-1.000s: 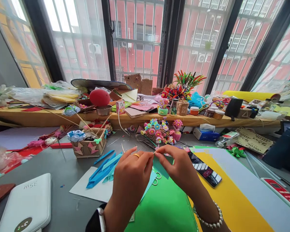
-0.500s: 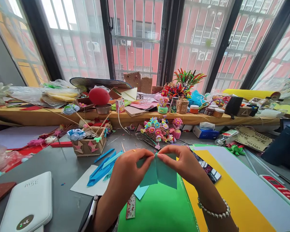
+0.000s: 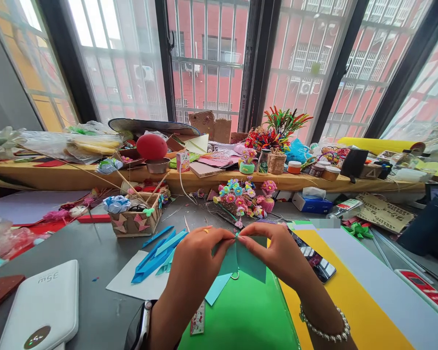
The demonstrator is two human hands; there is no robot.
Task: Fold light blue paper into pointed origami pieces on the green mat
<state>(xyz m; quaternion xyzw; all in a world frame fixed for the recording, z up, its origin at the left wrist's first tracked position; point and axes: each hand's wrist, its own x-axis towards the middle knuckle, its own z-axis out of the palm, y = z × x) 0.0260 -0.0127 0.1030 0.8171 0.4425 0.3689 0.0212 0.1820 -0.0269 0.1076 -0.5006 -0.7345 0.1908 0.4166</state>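
Both hands pinch the top edge of a creased teal sheet of paper [image 3: 253, 265], which hangs over a green mat [image 3: 251, 316]. My left hand [image 3: 200, 253] grips it between thumb and index finger, just left of the centre crease. Thumb and finger of my right hand [image 3: 272, 245] close on it just right of that crease, the fingertips of both hands nearly touching. A light-blue piece of paper [image 3: 218, 289] lies on the mat below. Beside my left wrist is a small patterned ruler [image 3: 198, 321], partly covered by the arm.
Folded blue paper strips [image 3: 149, 265] rest on a white sheet [image 3: 120, 279] at left. Near them stand a cardboard box [image 3: 135, 223] and a white power bank [image 3: 44, 301]. Yellow paper [image 3: 324, 291] and a phone [image 3: 316, 257] lie right. Crafts crowd the back ledge [image 3: 204, 181].
The teal paper stays pinched in both hands with hardly any movement. My left hand has shifted slightly right, and the view has moved a little.
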